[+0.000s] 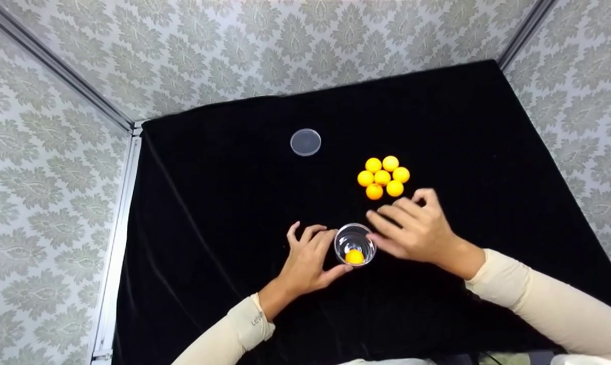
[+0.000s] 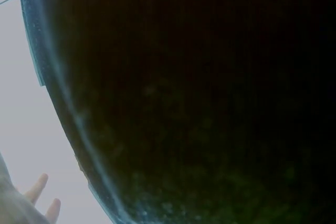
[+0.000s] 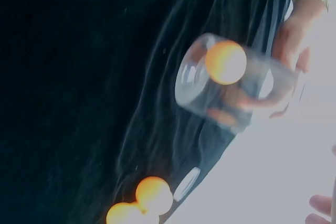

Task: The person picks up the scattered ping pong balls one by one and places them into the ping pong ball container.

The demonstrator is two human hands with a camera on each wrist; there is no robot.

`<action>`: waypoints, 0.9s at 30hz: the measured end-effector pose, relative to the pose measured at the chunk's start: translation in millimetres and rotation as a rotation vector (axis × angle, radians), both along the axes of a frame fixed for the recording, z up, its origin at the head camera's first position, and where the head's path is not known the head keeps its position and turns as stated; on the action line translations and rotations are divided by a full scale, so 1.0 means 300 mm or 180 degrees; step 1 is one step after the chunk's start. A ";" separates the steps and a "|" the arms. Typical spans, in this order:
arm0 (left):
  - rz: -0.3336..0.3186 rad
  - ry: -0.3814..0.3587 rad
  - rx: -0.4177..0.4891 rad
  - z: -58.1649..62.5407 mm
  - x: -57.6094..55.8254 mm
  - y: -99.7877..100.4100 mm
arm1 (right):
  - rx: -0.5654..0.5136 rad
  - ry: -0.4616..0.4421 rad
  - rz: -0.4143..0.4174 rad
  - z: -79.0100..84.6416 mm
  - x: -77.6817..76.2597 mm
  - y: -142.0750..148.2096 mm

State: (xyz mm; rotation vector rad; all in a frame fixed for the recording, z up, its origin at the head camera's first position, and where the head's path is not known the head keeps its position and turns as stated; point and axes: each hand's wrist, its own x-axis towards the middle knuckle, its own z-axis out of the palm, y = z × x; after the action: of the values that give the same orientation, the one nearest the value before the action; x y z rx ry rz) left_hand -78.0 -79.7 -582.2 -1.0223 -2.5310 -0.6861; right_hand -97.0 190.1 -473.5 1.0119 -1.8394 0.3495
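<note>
A clear plastic jar (image 1: pixel 350 239) stands on the black cloth with one orange-yellow ball (image 1: pixel 354 257) at its bottom. My left hand (image 1: pixel 308 261) grips the jar's left side, thumb in front and fingers behind. To the jar's right, my right hand (image 1: pixel 414 228) hovers by the rim, fingers loosely bent and somewhat blurred, with no ball visible in it. In the right wrist view the jar (image 3: pixel 197 85) shows its ball inside and the left hand (image 3: pixel 291 43) around it. The left wrist view is mostly dark, with a few fingers (image 2: pixel 38 188) at the lower left.
Several orange-yellow balls (image 1: pixel 382 178) lie clustered beyond the right hand. A round clear lid (image 1: pixel 305 142) lies flat farther back, left of the balls. Black cloth (image 1: pixel 224 177) covers the table, and patterned walls (image 1: pixel 265 45) enclose its back and sides.
</note>
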 end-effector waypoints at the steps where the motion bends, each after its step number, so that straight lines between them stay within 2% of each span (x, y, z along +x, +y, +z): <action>1: 0.0005 -0.0004 0.0007 -0.001 0.002 -0.001 | -0.0041 -0.0018 -0.0063 0.001 -0.009 0.010; 6: 0.0016 0.0006 0.0055 -0.004 0.005 -0.001 | -0.0205 -0.0101 -0.0320 -0.017 -0.060 0.071; 15: -0.0002 0.0059 0.0044 -0.012 0.006 -0.001 | -0.0343 -0.0342 -0.0832 -0.105 -0.182 0.223; 21: -0.0018 0.0086 0.0030 -0.012 0.004 -0.004 | -0.0222 -0.0545 -0.1013 -0.182 -0.233 0.289; 27: -0.0015 0.0094 0.0027 -0.008 -0.001 -0.005 | 0.0001 -0.0710 -0.1068 -0.261 -0.248 0.311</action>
State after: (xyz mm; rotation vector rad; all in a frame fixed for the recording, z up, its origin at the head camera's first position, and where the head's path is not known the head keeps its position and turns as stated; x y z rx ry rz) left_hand -78.2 -81.4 -584.6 -1.0283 -2.4993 -0.6774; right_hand -171.5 283.3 -551.8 0.6669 -2.1687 0.2655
